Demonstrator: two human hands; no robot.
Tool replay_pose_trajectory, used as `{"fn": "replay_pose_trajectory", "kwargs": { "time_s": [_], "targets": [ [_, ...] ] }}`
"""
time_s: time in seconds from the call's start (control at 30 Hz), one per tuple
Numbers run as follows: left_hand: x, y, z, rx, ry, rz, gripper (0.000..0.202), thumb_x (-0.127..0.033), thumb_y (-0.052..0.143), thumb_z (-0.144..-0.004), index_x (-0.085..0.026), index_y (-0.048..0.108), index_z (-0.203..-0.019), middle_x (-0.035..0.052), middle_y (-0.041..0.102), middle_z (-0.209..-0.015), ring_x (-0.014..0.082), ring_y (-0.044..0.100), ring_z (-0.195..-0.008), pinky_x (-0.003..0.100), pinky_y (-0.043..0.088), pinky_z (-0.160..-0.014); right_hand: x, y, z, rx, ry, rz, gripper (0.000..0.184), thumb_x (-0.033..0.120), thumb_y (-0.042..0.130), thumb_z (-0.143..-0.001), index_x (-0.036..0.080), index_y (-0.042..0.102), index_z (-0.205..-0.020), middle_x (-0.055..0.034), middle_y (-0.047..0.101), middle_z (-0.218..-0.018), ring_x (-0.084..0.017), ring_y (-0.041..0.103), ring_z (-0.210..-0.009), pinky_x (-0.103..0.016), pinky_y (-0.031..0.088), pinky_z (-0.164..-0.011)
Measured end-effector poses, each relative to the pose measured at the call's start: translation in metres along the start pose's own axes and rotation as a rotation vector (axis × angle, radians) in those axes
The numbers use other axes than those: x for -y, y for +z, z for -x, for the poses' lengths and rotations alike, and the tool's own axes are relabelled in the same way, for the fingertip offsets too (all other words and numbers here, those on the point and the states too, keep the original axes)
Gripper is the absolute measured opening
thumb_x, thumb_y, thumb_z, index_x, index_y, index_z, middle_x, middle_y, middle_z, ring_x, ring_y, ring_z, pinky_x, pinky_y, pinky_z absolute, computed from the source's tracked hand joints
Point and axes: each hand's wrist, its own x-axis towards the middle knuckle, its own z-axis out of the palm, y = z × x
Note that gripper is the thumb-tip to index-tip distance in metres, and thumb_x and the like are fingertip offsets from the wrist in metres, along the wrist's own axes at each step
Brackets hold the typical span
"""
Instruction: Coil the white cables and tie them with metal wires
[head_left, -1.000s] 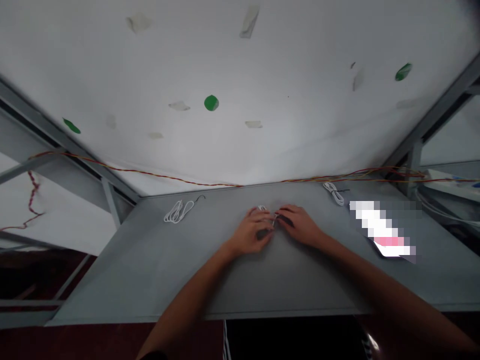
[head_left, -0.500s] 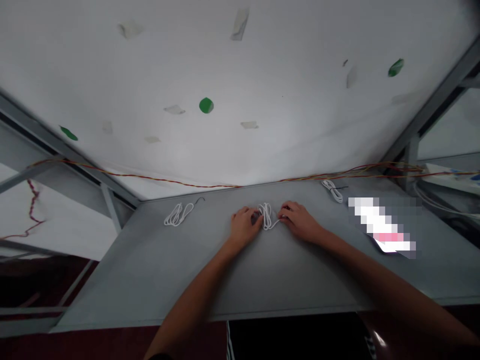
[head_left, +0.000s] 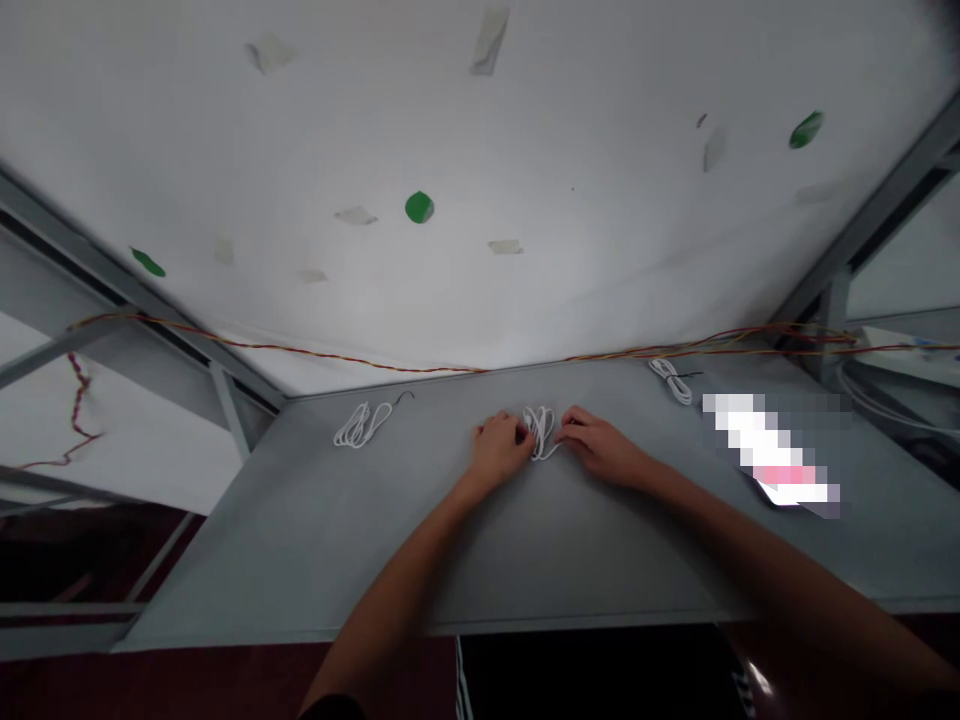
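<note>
Head view, white coiled cable (head_left: 541, 433) between left hand (head_left: 496, 452) and right hand (head_left: 600, 448), fingers (head_left: 576, 418) pinching it

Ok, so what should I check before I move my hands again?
1. Left hand at the looped white cable: ok, it is against the cable's left side.
2. Right hand at the cable: ok, it is at the cable's right side.
3. Loops free of knots: cannot tell, they are too small to see well.
4. Cable lying on the grey table: ok.
5. White coil on the left: ok, it lies apart from your hands.
6. White coil on the right: ok, it lies apart from your hands too.
</note>
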Motion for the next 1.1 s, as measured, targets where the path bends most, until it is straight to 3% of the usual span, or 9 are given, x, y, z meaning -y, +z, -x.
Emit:
{"fn": "replay_pose_trajectory", "kwargs": {
  "time_s": [0.13, 0.27, 0.4, 0.5, 0.63, 0.83, 0.9, 1.0, 1.1],
  "targets": [
    [0.007, -0.001, -0.002, -0.042, -0.014, 0.115, 0.017, -0.031, 0.055, -0.091, -0.019, 0.066, -0.086, 0.0059, 0.068, -0.089, 0.0213, 0.062, -0.088, 0.034, 0.044, -0.083, -0.002, 0.001, 0.0, 0.002, 0.019, 0.011, 0.028, 0.011, 0.047, -0.096, 0.019, 0.072, -0.104, -0.0092, 0.061, -0.104, -0.019, 0.061, -0.093, -0.033, 0.05, -0.088],
    [0.006, -0.003, -0.001, -0.107, -0.012, 0.121, 0.024, -0.04, 0.068, -0.085, -0.018, 0.067, -0.094, 0.0089, 0.069, -0.098, 0.0227, 0.062, -0.091, 0.034, 0.045, -0.084, -0.001, 0.0, 0.0, 0.012, -0.002, 0.013, 0.03, 0.01, 0.045, -0.096, 0.019, 0.072, -0.106, -0.0097, 0.062, -0.107, -0.019, 0.061, -0.096, -0.033, 0.05, -0.089],
    [0.008, -0.004, -0.004, -0.028, -0.011, 0.132, 0.012, -0.032, 0.067, -0.083, -0.02, 0.069, -0.086, 0.0055, 0.071, -0.085, 0.0206, 0.064, -0.081, 0.03, 0.044, -0.075, 0.001, -0.001, 0.0, 0.017, -0.001, 0.022, 0.031, 0.009, 0.044, -0.096, 0.018, 0.072, -0.106, -0.0102, 0.062, -0.106, -0.019, 0.061, -0.095, -0.034, 0.05, -0.09],
    [0.017, -0.007, -0.008, -0.001, -0.02, 0.254, 0.008, -0.024, 0.065, -0.082, -0.018, 0.07, -0.085, 0.0031, 0.071, -0.077, 0.0161, 0.063, -0.069, 0.026, 0.043, -0.067, 0.001, -0.001, 0.0, 0.019, -0.004, 0.017, 0.031, 0.009, 0.044, -0.096, 0.018, 0.072, -0.105, -0.0103, 0.062, -0.105, -0.019, 0.061, -0.095, -0.034, 0.05, -0.089],
    [0.029, -0.012, -0.011, -0.024, -0.066, 0.568, 0.017, -0.028, 0.073, -0.077, -0.015, 0.071, -0.089, 0.0038, 0.071, -0.078, 0.0143, 0.063, -0.07, 0.025, 0.047, -0.067, -0.002, -0.004, 0.0, -0.018, 0.023, -0.049, 0.028, 0.011, 0.046, -0.094, 0.018, 0.072, -0.103, -0.0102, 0.064, -0.103, -0.019, 0.061, -0.092, -0.034, 0.05, -0.087],
    [0.03, -0.025, -0.007, 0.105, -0.247, 1.178, 0.049, -0.042, 0.089, -0.063, -0.013, 0.072, -0.099, 0.0063, 0.07, -0.084, 0.0109, 0.06, -0.066, 0.022, 0.046, -0.06, -0.013, -0.014, -0.002, -0.15, 0.32, -0.48, 0.026, 0.034, 0.068, -0.083, 0.018, 0.072, -0.103, -0.0039, 0.067, -0.086, -0.015, 0.057, -0.071, -0.029, 0.046, -0.067],
    [0.029, -0.027, -0.005, 0.133, -0.257, 1.222, 0.046, -0.043, 0.09, -0.062, -0.013, 0.071, -0.091, 0.0069, 0.07, -0.086, 0.0116, 0.061, -0.069, 0.023, 0.048, -0.063, -0.017, -0.016, -0.003, -0.241, 0.421, -0.689, 0.035, 0.04, 0.077, -0.074, 0.019, 0.072, -0.101, -0.0008, 0.064, -0.08, -0.014, 0.056, -0.069, -0.028, 0.045, -0.066],
    [0.026, -0.026, -0.004, 0.059, -0.171, 1.15, 0.042, -0.045, 0.089, -0.06, -0.015, 0.067, -0.08, 0.0071, 0.071, -0.092, 0.0141, 0.064, -0.078, 0.026, 0.051, -0.071, -0.019, -0.019, -0.004, -0.375, 0.51, -0.92, 0.044, 0.045, 0.086, -0.065, 0.02, 0.073, -0.098, 0.0009, 0.063, -0.078, -0.012, 0.054, -0.067, -0.026, 0.044, -0.066],
    [0.024, -0.023, -0.005, 0.003, -0.081, 1.07, 0.041, -0.046, 0.088, -0.061, -0.015, 0.065, -0.078, 0.0076, 0.073, -0.094, 0.0159, 0.067, -0.082, 0.027, 0.052, -0.074, -0.017, -0.022, -0.003, -0.407, 0.536, -1.037, 0.048, 0.048, 0.089, -0.061, 0.021, 0.074, -0.098, 0.0006, 0.062, -0.078, -0.011, 0.053, -0.067, -0.026, 0.044, -0.065]
  ]
}}
